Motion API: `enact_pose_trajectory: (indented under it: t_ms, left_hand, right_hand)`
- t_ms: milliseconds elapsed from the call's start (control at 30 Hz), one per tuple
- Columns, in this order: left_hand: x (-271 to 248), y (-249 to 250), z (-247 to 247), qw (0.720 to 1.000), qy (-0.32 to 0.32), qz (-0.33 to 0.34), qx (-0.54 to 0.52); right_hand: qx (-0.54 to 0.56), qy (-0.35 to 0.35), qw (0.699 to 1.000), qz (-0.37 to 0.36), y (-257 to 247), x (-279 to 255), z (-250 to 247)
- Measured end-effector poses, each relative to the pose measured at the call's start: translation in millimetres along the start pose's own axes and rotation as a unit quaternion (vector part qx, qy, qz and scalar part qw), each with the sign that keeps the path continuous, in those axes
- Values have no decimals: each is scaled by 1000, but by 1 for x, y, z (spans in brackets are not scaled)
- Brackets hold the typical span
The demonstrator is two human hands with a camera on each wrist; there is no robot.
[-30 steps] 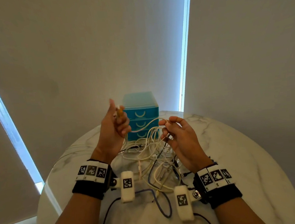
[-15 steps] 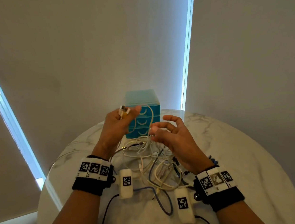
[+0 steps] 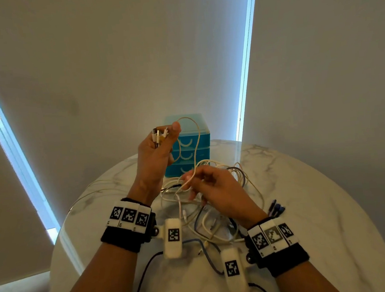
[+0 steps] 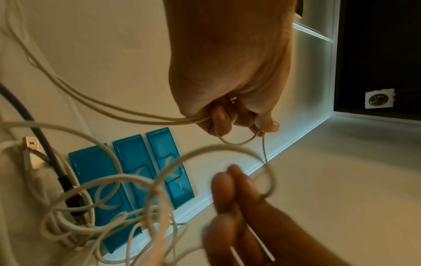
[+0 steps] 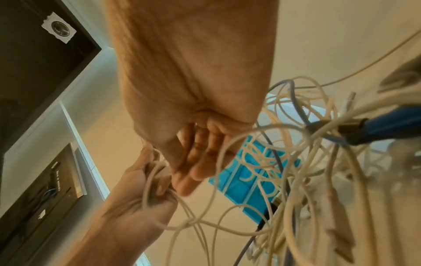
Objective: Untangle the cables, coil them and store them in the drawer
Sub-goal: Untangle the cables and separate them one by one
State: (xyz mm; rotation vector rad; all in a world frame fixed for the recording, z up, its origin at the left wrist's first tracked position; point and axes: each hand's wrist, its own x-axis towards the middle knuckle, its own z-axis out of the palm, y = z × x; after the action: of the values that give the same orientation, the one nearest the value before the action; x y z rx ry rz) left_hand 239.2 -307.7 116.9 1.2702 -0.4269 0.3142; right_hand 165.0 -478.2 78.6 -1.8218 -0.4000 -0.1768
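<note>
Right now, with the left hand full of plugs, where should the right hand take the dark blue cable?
Judging by its pose, grip the dark blue cable on its bare loop on the marble table nearest you, coming from above. There it lies clear of the white tangle; the right hand is closest.

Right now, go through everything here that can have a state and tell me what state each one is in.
left hand: raised, fingers gripping a bunch of cable ends
cable ends: gathered, plugs sticking up out of the fist
right hand: lower, pinching a white strand
cables: still tangled on the table, none coiled
drawer unit: all three drawers closed
</note>
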Motion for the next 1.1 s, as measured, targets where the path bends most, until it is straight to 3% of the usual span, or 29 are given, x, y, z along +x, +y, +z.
enact_pose_trajectory:
  t_ms: [67, 133, 300, 400, 500, 600, 667, 733, 833, 1100]
  left_hand:
    - [0, -4, -1, 1000, -2, -6, 18]
    - [0, -4, 1, 999, 20, -9, 30]
    - [3, -11, 1, 997, 66, -10, 27]
    - [2, -15, 1, 997, 69, -28, 24]
    - [-3, -13, 4, 997, 49, -47, 37]
    - [-7, -11, 6, 995, -10, -49, 86]
    - [-8, -9, 6, 989, -70, -51, 118]
    - [-11, -8, 9, 969, -159, -49, 184]
    - [-17, -13, 16, 933, -242, -40, 262]
    - [-18, -15, 18, 946, -187, -12, 265]
  right_hand:
    - [104, 22, 994, 12, -3, 0, -10]
    - [176, -13, 984, 27, -5, -1, -19]
    - [99, -91, 990, 46, -2, -4, -16]
    - [193, -80, 977, 32, -5, -4, -17]
    - [302, -2, 953, 17, -10, -2, -22]
    - [402, 154, 903, -4, -8, 2, -34]
    - [452, 231, 861, -4, -4, 2, -45]
    - [480, 257, 839, 4, 0, 1, -51]
    - [474, 248, 845, 14, -1, 0, -48]
    - [448, 209, 869, -3, -4, 2, -41]
